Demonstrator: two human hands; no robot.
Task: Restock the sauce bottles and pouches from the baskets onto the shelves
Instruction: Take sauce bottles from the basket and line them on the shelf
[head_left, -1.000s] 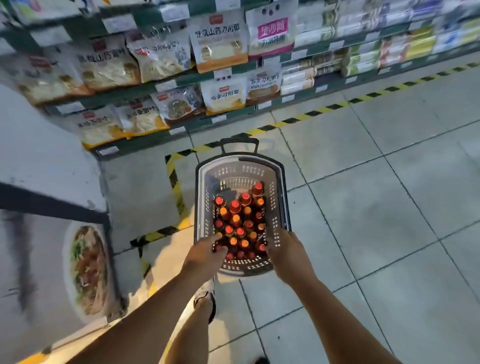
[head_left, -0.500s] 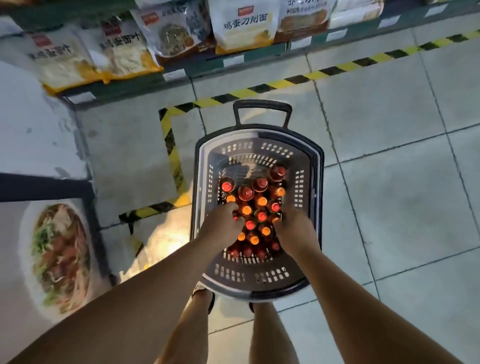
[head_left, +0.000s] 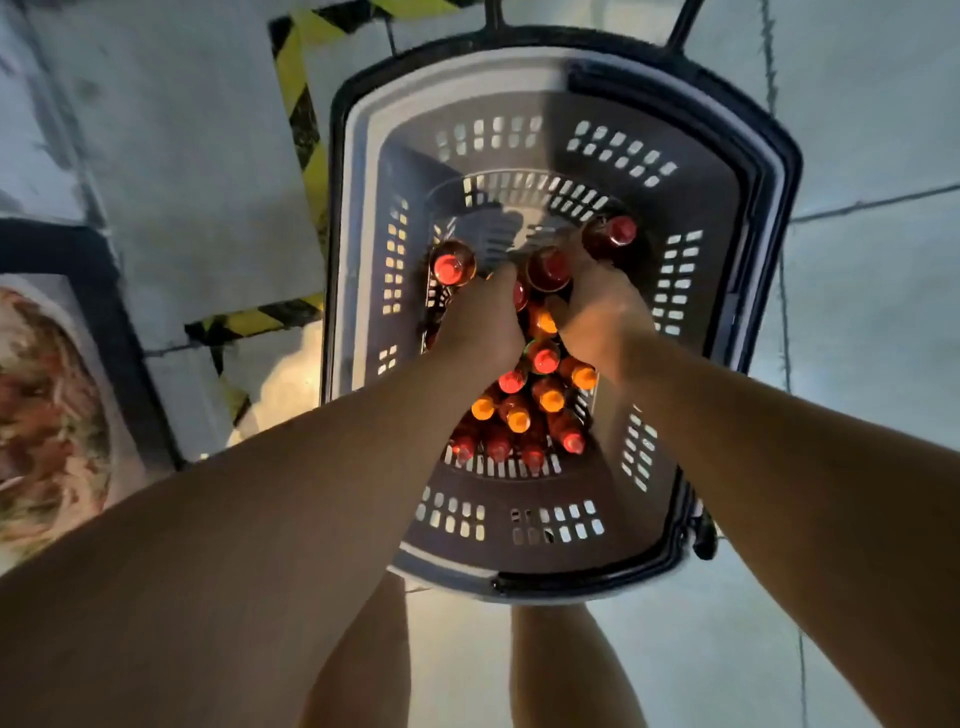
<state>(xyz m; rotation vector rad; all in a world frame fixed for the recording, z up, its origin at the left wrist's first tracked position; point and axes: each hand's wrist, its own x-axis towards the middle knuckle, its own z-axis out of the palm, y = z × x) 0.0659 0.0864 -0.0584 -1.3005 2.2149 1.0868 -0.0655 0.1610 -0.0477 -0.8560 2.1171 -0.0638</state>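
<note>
The grey slotted basket (head_left: 696, 291) on the floor holds upright red- and orange-capped sauce bottles (head_left: 530, 405). The left hand (head_left: 480, 325) and right hand (head_left: 602, 312) both reach in, clasping bottles toward 12 o'clock; the fingers are hidden.

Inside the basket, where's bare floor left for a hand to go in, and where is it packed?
Free: the far strip of the basket floor, between the far wall and the farthest red caps. Crowded: the bottles fill the middle down to the near wall, side to side, with the left hand and right hand buried among them.
</note>
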